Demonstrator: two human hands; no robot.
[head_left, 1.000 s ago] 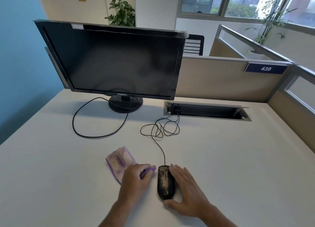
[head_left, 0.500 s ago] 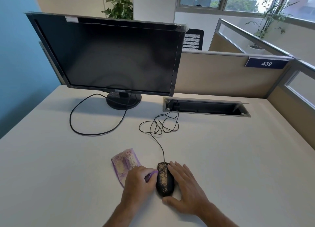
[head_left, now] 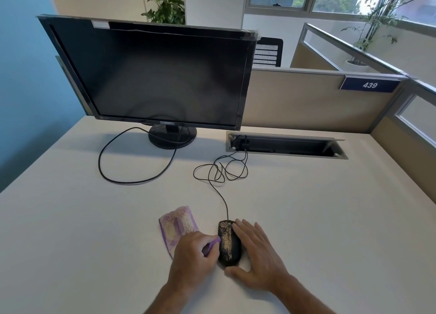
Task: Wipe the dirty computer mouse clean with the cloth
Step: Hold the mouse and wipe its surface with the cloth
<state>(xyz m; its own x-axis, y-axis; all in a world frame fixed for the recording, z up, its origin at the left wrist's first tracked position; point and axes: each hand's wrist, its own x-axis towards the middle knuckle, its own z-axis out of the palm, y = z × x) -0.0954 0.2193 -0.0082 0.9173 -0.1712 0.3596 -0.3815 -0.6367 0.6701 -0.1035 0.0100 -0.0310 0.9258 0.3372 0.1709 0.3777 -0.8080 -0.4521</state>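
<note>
A black wired mouse (head_left: 229,243) lies on the white desk near its front edge, its top speckled with tan grime. My right hand (head_left: 257,257) rests against the mouse's right side, thumb curled round its rear, steadying it. My left hand (head_left: 194,259) is closed on a fold of the purple and cream cloth (head_left: 177,226) and presses that fold against the mouse's left side. The rest of the cloth trails out on the desk to the left of the mouse.
The mouse cable (head_left: 219,174) loops back to an open cable slot (head_left: 285,146) in the desk. A black monitor (head_left: 153,77) stands at the back left, its cord (head_left: 132,169) curving over the desk. Beige partitions (head_left: 306,101) bound the back and right.
My left hand has moved right with the cloth fold, from just beside the mouse to pressing on its left side. My right hand has stayed on the mouse.
</note>
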